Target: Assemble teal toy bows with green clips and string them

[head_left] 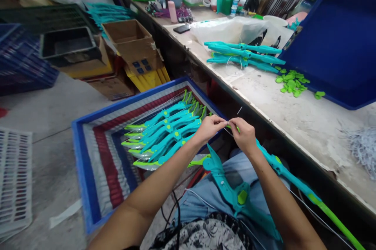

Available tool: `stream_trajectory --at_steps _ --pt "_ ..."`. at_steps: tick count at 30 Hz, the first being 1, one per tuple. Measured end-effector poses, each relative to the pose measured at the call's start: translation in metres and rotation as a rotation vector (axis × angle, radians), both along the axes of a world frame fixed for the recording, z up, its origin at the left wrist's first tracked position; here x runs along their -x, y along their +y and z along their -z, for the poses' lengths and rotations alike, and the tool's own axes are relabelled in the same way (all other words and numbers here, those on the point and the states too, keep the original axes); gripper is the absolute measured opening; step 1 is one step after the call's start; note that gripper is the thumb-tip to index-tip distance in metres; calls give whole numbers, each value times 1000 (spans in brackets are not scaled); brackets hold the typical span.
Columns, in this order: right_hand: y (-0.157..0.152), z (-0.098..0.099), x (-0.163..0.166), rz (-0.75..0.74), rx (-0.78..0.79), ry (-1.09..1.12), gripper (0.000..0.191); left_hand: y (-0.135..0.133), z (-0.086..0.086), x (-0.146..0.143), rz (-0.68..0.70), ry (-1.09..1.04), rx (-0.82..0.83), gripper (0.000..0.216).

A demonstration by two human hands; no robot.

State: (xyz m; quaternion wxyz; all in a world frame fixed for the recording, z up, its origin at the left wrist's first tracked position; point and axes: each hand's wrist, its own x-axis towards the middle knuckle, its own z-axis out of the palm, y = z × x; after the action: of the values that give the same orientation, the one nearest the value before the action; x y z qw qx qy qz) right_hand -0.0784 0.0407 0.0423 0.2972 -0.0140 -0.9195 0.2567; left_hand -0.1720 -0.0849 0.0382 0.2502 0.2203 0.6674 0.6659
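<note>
Turquoise bow point(297, 181), green at its ends, slants from our hands toward 4 o'clock, along the outer side of our right forearm. Our worktable point(323, 124) stretches from 11 o'clock round to 4 o'clock. Between 8 and 9 o'clock, a blue-rimmed crate point(84, 163) with a striped lining holds a row of matching bows point(161, 149). A deep-blue tub point(331, 46) occupies the tabletop at 2 o'clock. We count a second bow point(225, 187) across our lap at 6 o'clock, and a stacked bundle point(261, 49) on the table just past 12. Our left hand point(210, 127) and right hand point(245, 134) meet at the dial's centre, each with thumb and finger pinched together beside the bow's upper green end. Their grip is apparently on the white string point(311, 209), though the fingertips hide most of it. Small green pieces point(291, 84) lie scattered by the tub at 2 o'clock.
</note>
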Motion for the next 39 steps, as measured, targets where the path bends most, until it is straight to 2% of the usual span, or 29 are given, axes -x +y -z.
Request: stream_trajectory --at_steps 3,6,10,12,15,17,18,19,21,23,25,26,29,32,36,39 --pt "0 7 -5 -15 -78 -24 23 -3 10 5 95 -6 -2 15" --pt "-1 15 -5 45 -178 -41 23 -2 17 7 147 61 -25 12" --pt "-2 30 1 190 -183 -47 19 2 23 4 97 177 -61 14" --pt "-3 37 3 177 -150 -83 17 -9 22 -2 49 195 -50 15" --pt "-3 41 1 83 -123 -126 18 -55 24 -24 -169 221 49 19" --pt "-6 38 -3 64 -124 -85 18 -100 30 -49 -342 172 210 20" --pt "-10 36 -5 57 -127 -47 17 -123 34 -64 -377 98 311 23" --pt "-15 34 -7 28 -132 -5 18 -144 40 -80 -360 -24 412 27" --pt "-32 34 -11 -113 -151 43 19 -175 53 -109 -242 -371 553 38" --pt "-56 39 -14 -317 -174 3 21 -187 66 -131 -129 -687 583 48" --pt "-80 51 -16 -470 -229 -105 19 -182 77 -140 -74 -866 554 54" --pt "-91 59 -16 -500 -270 -175 21 -176 80 -141 -73 -907 539 54" --pt "-113 77 -16 -459 -412 -419 43 -155 87 -136 -129 -936 524 48" --pt "-116 84 -16 -361 -438 -661 44 -143 90 -132 -149 -934 518 44" --pt "-105 82 -15 -322 -283 -761 40 -136 94 -131 -117 -950 507 40" --pt "-92 83 -16 -342 -28 -736 44 -133 94 -132 -111 -931 496 36"
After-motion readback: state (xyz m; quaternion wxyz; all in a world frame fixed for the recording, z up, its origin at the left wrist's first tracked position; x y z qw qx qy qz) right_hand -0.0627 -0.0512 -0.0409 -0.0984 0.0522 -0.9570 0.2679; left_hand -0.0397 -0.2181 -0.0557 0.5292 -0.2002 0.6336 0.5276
